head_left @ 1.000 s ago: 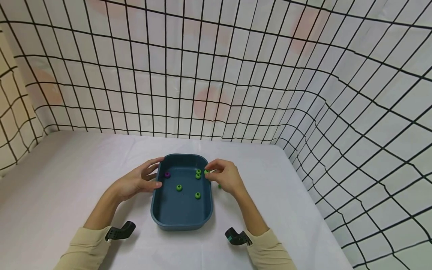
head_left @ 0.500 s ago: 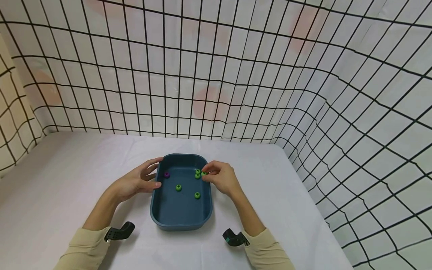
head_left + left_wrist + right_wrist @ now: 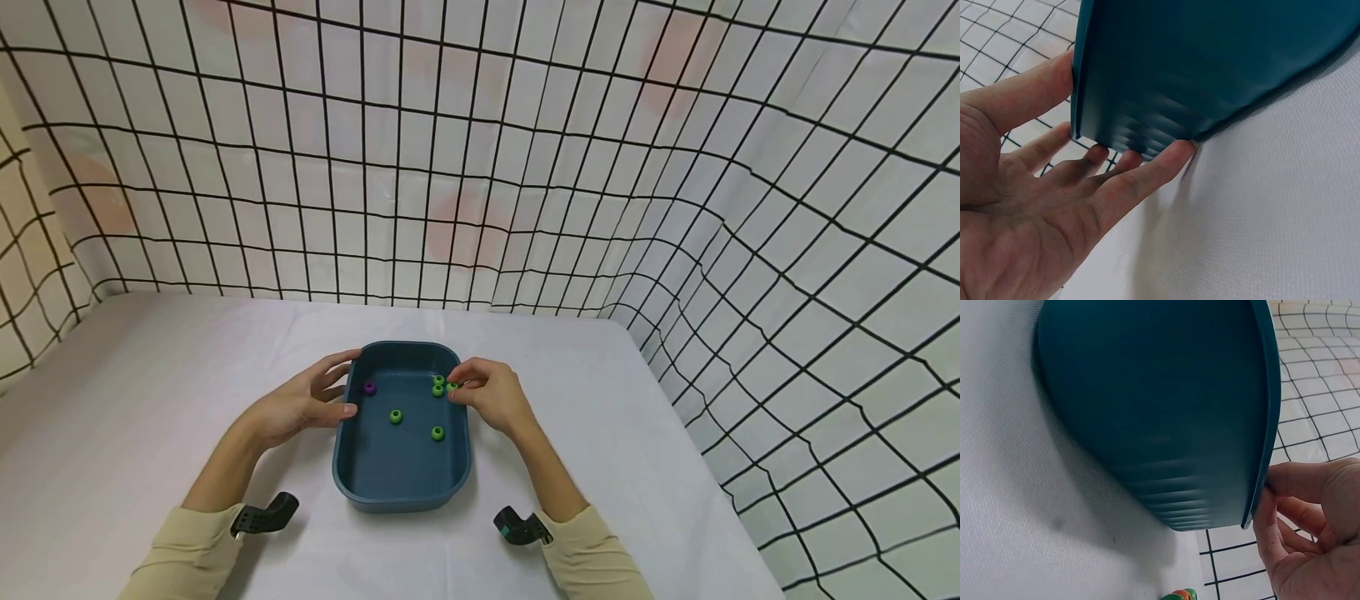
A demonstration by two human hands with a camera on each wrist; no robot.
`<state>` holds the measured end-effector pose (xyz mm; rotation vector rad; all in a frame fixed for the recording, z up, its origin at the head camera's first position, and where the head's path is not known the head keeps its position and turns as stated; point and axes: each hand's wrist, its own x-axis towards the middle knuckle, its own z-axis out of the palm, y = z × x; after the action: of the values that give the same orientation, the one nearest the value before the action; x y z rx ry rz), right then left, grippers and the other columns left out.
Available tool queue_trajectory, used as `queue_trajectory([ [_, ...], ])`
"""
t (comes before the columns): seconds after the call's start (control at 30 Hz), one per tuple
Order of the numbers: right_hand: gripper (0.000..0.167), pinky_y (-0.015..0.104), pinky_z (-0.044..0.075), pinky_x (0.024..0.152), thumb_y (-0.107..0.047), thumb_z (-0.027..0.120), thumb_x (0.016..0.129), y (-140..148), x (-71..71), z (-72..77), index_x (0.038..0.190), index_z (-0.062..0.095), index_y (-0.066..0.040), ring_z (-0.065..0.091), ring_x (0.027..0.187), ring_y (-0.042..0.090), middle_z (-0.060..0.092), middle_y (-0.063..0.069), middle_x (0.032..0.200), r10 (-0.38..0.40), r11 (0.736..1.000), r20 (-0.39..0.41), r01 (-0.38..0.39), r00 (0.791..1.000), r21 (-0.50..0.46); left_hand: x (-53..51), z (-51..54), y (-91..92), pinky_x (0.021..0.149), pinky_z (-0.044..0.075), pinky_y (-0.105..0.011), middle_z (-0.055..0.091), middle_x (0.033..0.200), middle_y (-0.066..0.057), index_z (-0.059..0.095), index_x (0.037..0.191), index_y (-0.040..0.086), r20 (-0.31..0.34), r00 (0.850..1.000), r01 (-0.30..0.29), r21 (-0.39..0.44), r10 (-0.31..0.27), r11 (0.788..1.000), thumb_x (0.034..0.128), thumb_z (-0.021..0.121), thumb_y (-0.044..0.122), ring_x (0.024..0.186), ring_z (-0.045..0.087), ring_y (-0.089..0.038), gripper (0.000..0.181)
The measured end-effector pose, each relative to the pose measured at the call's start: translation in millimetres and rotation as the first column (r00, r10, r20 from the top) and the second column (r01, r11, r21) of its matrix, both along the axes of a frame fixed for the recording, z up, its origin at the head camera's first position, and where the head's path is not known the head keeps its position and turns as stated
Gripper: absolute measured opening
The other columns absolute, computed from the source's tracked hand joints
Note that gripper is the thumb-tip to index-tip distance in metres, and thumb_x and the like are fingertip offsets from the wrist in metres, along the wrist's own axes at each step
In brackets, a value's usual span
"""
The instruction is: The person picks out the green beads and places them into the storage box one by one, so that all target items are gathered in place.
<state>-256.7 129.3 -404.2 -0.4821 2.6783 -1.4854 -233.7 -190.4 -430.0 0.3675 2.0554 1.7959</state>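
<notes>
A dark blue tray (image 3: 401, 492) lies on the white cloth. My left hand (image 3: 300, 408) holds its left side, thumb at the rim and fingers against the outer wall; the left wrist view shows this hand (image 3: 1054, 181) from below. Over the right rim, my right hand (image 3: 498, 400) pinches a green bead (image 3: 452, 387) at its fingertips, close to two green beads (image 3: 438, 390) inside. In the right wrist view the tray wall hides the fingertips of this hand (image 3: 1310, 519). Two more green beads (image 3: 396, 417) and a purple bead (image 3: 370, 388) lie apart in the tray.
Black netting (image 3: 420, 167) over a pale backdrop stands behind the table and along both sides. White cloth (image 3: 577, 400) surrounds the tray. A small green and orange item (image 3: 1180, 594) shows at the bottom of the right wrist view.
My right hand has moved slightly left over the rim, bringing the green bead beside the two others. The bead seen outside the tray is now out of sight in the head view. My left hand keeps its hold.
</notes>
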Motion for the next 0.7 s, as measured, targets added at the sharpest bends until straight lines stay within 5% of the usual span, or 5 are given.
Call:
queue_trajectory([
  [0.7,0.023,0.028,0.054,0.075,-0.006,0.080,0.083,-1.0,0.7,0.7,0.105,0.075,-0.004,0.066,0.086,0.014,0.076,0.014,0.108,-0.004,1.000,0.005,0.004,1.000,-0.004,0.7,2.5,-0.1,0.107,0.042,-0.064,-0.004,0.171,-0.017,0.015,0.163,0.022,0.021,1.000,-0.001,0.005,0.001,1.000,0.0910,0.074,0.009,0.153,0.008,-0.052,0.094],
])
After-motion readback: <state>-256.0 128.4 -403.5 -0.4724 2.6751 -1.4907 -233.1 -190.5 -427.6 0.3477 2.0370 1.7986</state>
